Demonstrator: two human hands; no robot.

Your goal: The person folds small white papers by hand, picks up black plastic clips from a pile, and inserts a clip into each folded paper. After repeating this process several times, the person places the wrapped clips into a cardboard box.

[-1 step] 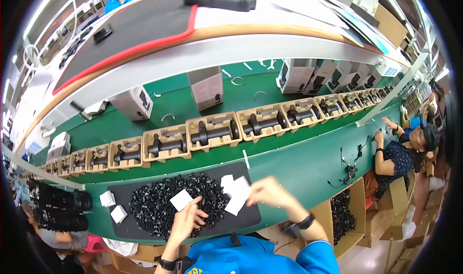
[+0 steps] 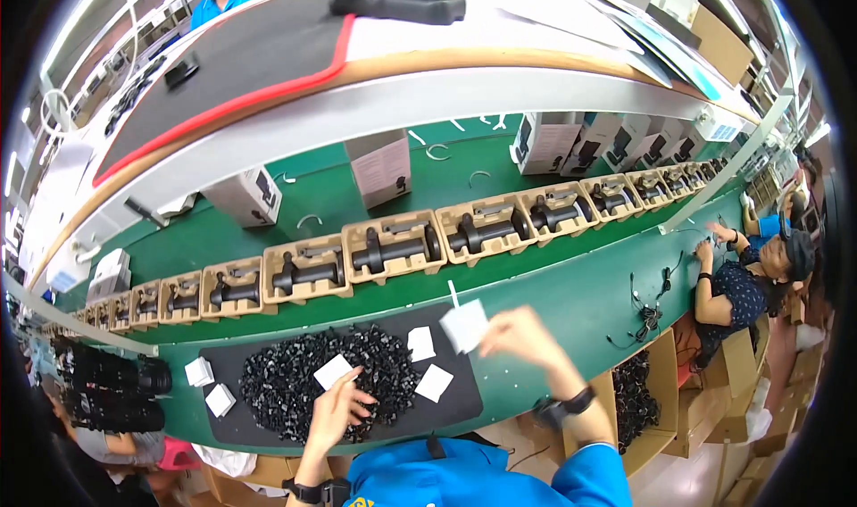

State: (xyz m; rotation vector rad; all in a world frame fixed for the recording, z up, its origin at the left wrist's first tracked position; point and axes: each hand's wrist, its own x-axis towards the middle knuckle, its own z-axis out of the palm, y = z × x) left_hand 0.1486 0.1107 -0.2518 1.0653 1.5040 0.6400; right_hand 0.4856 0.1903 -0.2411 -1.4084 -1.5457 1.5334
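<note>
My right hand [image 2: 527, 342], a little blurred, pinches a white paper square [image 2: 464, 327] raised over the right edge of the black mat [image 2: 460, 398]. My left hand [image 2: 336, 409] is at the near side of a heap of small black parts [image 2: 290, 378]. Between its thumb and index finger is the edge of another white square [image 2: 332, 372], while the other fingers are spread. Two more white squares, an upper one [image 2: 420, 344] and a lower one [image 2: 434, 383], lie apart to the right of the heap. Their printing, if any, cannot be made out.
Beyond the mat runs a row of brown moulded trays [image 2: 393, 246] holding black devices. Two small white stacks [image 2: 200, 372] sit on the mat's left side. Large black cylinders [image 2: 103, 382] stand at left. A co-worker [image 2: 736, 279] handles cables at right, beside open cardboard boxes [image 2: 665, 391].
My right hand has moved up and right, carrying its white square off the others and leaving the lower one uncovered. My left hand has shifted slightly left with its square.
</note>
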